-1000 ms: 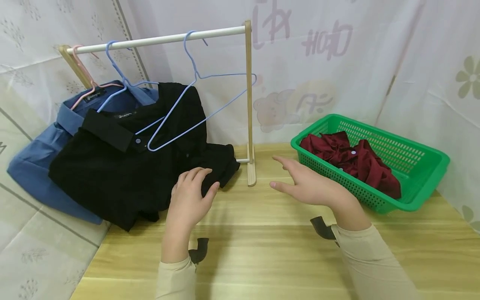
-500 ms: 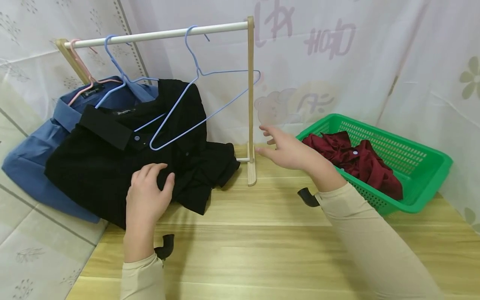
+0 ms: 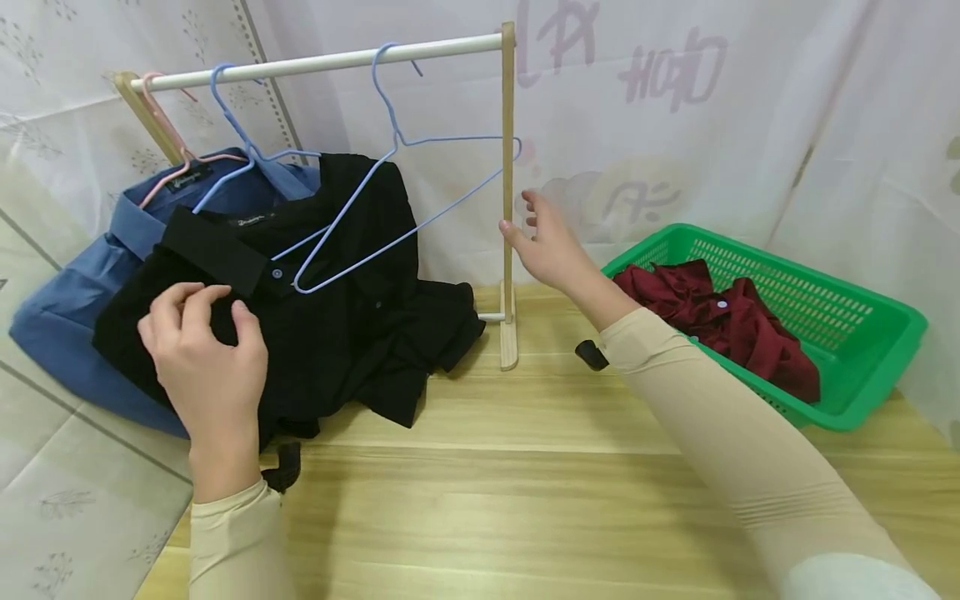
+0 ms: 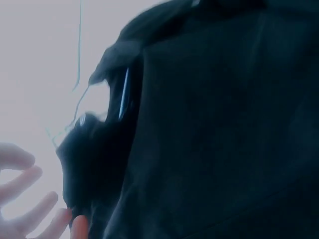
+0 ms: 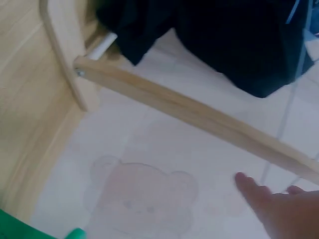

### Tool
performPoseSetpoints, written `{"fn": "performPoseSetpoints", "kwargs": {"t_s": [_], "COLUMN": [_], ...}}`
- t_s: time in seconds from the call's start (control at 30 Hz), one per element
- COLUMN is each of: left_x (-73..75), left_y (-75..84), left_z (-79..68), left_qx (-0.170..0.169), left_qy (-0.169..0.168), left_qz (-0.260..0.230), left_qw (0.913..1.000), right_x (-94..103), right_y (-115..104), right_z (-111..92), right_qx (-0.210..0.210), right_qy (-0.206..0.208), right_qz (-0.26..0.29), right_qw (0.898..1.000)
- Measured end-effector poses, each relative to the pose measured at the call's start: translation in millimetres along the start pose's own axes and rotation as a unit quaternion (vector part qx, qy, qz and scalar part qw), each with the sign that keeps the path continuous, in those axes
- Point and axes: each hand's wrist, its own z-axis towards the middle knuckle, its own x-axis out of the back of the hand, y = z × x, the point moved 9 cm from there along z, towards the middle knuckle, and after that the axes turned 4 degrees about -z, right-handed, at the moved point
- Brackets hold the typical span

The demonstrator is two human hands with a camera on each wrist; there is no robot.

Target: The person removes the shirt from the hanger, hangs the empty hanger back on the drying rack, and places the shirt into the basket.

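My left hand [image 3: 206,358] is in front of the black shirt [image 3: 315,333], its fingers loosely bent and holding nothing. In the left wrist view its fingers [image 4: 30,214] are spread beside the dark cloth; whether they touch it I cannot tell. The shirt hangs on a blue hanger [image 3: 243,137] from a small rack. My right hand [image 3: 551,250] is beside the rack's wooden post [image 3: 508,183], thumb close to it. The right wrist view has that hand [image 5: 284,209] apart from the post. A bare blue hanger [image 3: 396,142] hangs near the post.
Behind the black shirt, a blue shirt [image 3: 75,308] hangs on a pink hanger [image 3: 168,125]. A green basket [image 3: 862,325] with a dark red shirt [image 3: 738,325] stands at the right of the wooden table [image 3: 450,517]. A printed curtain [image 3: 637,108] is at the back.
My left hand has moved left and up across the front of the black shirt. My right hand has moved forward and left, from near the basket to beside the rack's post.
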Motion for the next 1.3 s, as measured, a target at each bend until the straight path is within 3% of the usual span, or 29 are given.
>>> {"fn": "performPoseSetpoints", "kwargs": {"t_s": [0.07,0.2,0.47,0.6,0.7,0.8,0.97,1.17,1.3], "left_x": [4.6,9.7,26.7,28.8,19.1,7.7,4.3,3.8,7.2], "left_y": [-2.0,-8.8,-24.4,-29.1,-34.2,-36.6,-36.7,-36.5,-37.7], "left_z": [12.3,32.1,46.9,55.6,58.1,56.6,57.6,60.4,57.8], "left_qx": [0.0,0.002,0.032,0.061,0.107,0.129,0.12,0.114,0.117], "left_qy": [0.023,0.038,0.046,0.013,-0.036,-0.067,-0.081,-0.123,-0.112], "left_qz": [0.004,0.041,0.112,0.141,0.154,0.163,0.188,0.208,0.194], "left_qw": [0.9997,0.9984,0.9922,0.988,0.9816,0.9758,0.9714,0.9636,0.9676], "right_x": [-0.5,-6.1,-10.5,-12.1,-14.9,-16.0,-17.3,-18.3,-19.1], "right_y": [4,10,15,14,16,19,19,20,17], "right_z": [9,21,28,32,33,33,33,30,30], "right_qx": [0.01,0.034,0.052,0.067,0.071,0.066,0.067,0.06,0.058], "right_qy": [0.018,0.042,0.077,0.096,0.101,0.107,0.112,0.128,0.128], "right_qz": [0.019,0.042,0.052,0.046,0.046,0.053,0.058,0.063,0.059], "right_qw": [1.0,0.998,0.994,0.992,0.991,0.991,0.99,0.988,0.988]}}
